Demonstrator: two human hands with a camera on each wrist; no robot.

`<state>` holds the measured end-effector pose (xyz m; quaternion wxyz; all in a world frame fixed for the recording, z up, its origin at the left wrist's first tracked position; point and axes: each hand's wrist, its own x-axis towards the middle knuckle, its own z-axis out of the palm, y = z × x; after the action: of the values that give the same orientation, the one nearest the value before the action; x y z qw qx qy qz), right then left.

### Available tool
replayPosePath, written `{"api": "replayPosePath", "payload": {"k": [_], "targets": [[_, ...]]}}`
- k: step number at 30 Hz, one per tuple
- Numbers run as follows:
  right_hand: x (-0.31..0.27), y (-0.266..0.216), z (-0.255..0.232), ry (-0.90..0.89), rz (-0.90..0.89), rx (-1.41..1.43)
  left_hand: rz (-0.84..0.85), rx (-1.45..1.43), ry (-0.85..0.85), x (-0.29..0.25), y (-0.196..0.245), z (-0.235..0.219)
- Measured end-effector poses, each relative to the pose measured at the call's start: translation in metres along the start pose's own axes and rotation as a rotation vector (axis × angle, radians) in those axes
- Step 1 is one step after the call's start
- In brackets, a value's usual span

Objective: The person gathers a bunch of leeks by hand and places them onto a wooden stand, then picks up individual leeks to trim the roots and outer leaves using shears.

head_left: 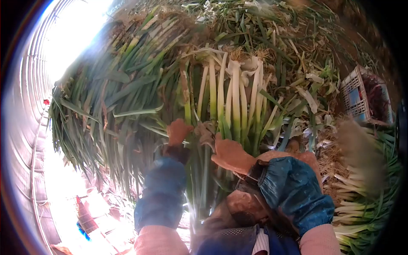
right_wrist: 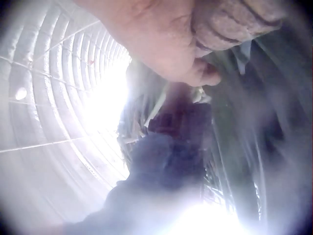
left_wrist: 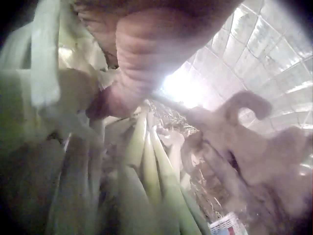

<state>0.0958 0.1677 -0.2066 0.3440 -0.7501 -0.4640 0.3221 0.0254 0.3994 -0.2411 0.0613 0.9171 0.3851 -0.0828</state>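
Observation:
A row of trimmed green onions [head_left: 236, 97] lies with white shafts and roots away from me, green parts toward me. My left hand [head_left: 178, 132] curls round a green onion stalk [head_left: 187, 100] at the row's left side; the left wrist view shows its bent fingers [left_wrist: 139, 54] against pale leaves. My right hand [head_left: 231, 155] is over the leafy part of the row, thumb toward the left hand. A limp grey-brown strip [head_left: 206, 132] lies between the hands. In the right wrist view the right thumb [right_wrist: 208, 76] reaches toward green leaves; I cannot tell what it holds.
A big heap of untrimmed green onions [head_left: 123, 89] spreads left. Peeled scraps [head_left: 314, 85] litter the back and right. A white crate [head_left: 355, 95] with dark red contents stands at right, above another pile of green onions [head_left: 357, 212]. Ribbed plastic sheeting [head_left: 32, 127] curves along the left.

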Motion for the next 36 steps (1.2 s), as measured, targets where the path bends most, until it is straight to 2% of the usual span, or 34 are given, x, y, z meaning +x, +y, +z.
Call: {"api": "replayPosePath", "payload": {"k": [2,6,8,10,12,13,16,18,20,22,25,26,28,31,34,36], "targets": [[0.0,-0.001,0.0,-0.015,0.013,-0.001,-0.015,0.042,-0.022,-0.007,-0.005,0.009],[-0.002,-0.007,0.0,-0.054,0.043,0.004,0.002,0.005,-0.045,-0.027,-0.006,-0.007],[0.002,-0.002,0.006,-0.041,0.052,-0.007,0.168,-0.022,-0.047,-0.041,-0.026,0.013],[0.01,0.004,0.009,-0.011,0.091,-0.038,0.178,-0.171,-0.093,-0.062,-0.021,0.007],[0.011,0.004,0.003,0.023,0.124,-0.053,0.029,-0.442,-0.186,-0.094,0.019,-0.03],[0.009,0.004,-0.001,0.042,0.143,-0.063,0.069,-0.428,-0.195,-0.088,0.009,-0.012],[-0.003,0.003,-0.012,0.005,0.104,-0.06,0.001,-0.455,-0.1,-0.057,0.006,0.014],[-0.014,-0.007,-0.018,-0.035,0.131,-0.082,0.165,-0.277,0.056,-0.031,-0.006,0.042],[-0.018,-0.009,-0.022,-0.053,0.146,-0.091,0.239,-0.229,0.095,-0.02,-0.001,0.046],[-0.015,-0.005,-0.027,-0.045,0.147,-0.079,0.23,-0.303,0.013,-0.016,0.009,0.034],[-0.007,0.004,-0.028,0.044,0.122,-0.074,0.295,-0.198,-0.062,-0.022,0.014,0.034],[-0.005,0.008,-0.027,0.051,0.124,-0.069,0.214,-0.296,-0.119,-0.027,0.016,0.034],[0.001,0.013,-0.024,0.063,0.126,-0.058,0.046,-0.489,-0.232,-0.051,0.041,0.001],[0.004,0.017,-0.023,0.068,0.166,-0.075,0.335,-0.366,-0.157,-0.065,0.033,0.009],[0.014,0.029,-0.019,0.122,0.178,-0.025,0.027,-0.54,-0.208,-0.086,0.041,0.013],[0.018,0.034,-0.019,0.108,0.19,-0.03,0.076,-0.566,-0.233,-0.095,0.038,0.017]]}}
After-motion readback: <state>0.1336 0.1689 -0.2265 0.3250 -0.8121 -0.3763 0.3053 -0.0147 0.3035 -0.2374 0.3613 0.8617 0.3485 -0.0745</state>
